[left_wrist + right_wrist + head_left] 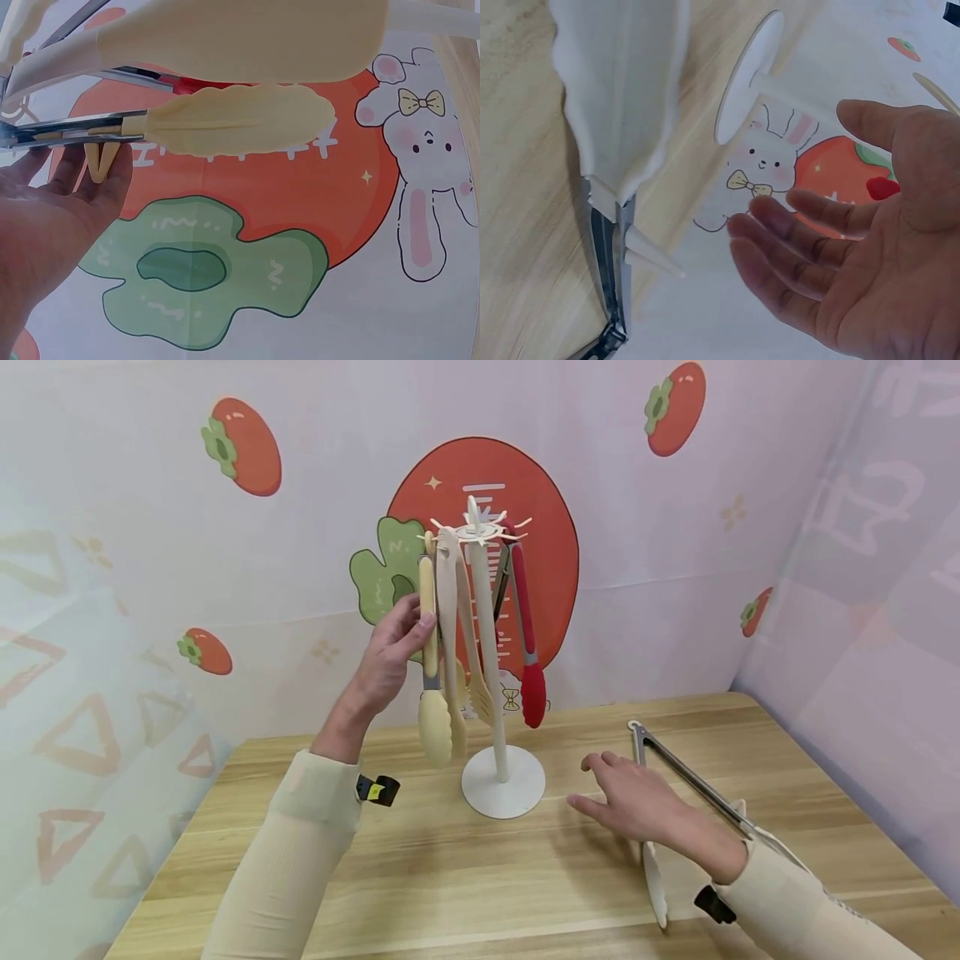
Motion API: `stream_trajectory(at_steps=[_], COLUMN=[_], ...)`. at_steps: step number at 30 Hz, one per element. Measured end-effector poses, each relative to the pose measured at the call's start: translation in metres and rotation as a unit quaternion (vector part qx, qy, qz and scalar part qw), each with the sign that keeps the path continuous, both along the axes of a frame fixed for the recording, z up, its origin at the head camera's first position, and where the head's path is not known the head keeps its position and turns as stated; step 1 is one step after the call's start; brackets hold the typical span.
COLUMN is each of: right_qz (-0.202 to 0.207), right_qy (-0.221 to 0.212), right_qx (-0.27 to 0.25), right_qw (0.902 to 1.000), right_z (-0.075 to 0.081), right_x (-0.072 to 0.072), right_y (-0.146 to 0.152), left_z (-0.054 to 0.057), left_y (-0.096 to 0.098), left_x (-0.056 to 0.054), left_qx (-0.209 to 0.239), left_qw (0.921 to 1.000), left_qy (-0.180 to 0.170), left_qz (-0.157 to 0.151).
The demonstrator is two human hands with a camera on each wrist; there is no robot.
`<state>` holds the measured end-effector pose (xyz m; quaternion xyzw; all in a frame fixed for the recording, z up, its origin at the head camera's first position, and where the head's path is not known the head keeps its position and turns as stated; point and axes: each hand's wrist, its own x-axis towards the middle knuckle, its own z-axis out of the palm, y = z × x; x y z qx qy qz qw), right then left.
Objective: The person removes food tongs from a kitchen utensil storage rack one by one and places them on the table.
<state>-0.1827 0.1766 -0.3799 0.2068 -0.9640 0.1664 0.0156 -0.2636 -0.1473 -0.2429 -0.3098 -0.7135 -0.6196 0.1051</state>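
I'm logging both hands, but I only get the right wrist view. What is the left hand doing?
Observer: The left hand grips a pair of yellow-handled tongs, its thumb against the handle.
Operator: Does anything red hang on the white stand?
Observer: Yes, the head view shows red tongs hanging there, on the side nearer the right hand.
Operator: I see one pale tip of the white tongs on the table. Are the arms together or apart?
Observer: Apart: from the head view, the two arms spread from the hinge in a V.
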Motion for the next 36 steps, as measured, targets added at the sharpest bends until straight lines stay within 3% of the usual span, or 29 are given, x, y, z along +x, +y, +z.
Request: stream_trajectory(at_steps=[13,20,36], right_qz=[0.012,0.019,0.006], right_qy=[0.051,0.054,0.071], right_qx=[-0.083,-0.129,-0.182], right_qw=[0.9952,0.9900,0.9807], right_z=[0.014,0.024,0.031], right_x=[-0.008,-0.010,-0.010], right_y=[-0.006,-0.007,-0.009], left_z=[0.003,0.005,-0.009], left_y=[-0.001,-0.004,-0.024], left_x=[-0.001,0.001,0.004], left_qx=[0.009,0.025,0.045], left_qw=[0.9994,0.9982,0.9950], left_qy=[0.023,0.026,-0.004], left_qz=[0.023,0.048,0.088])
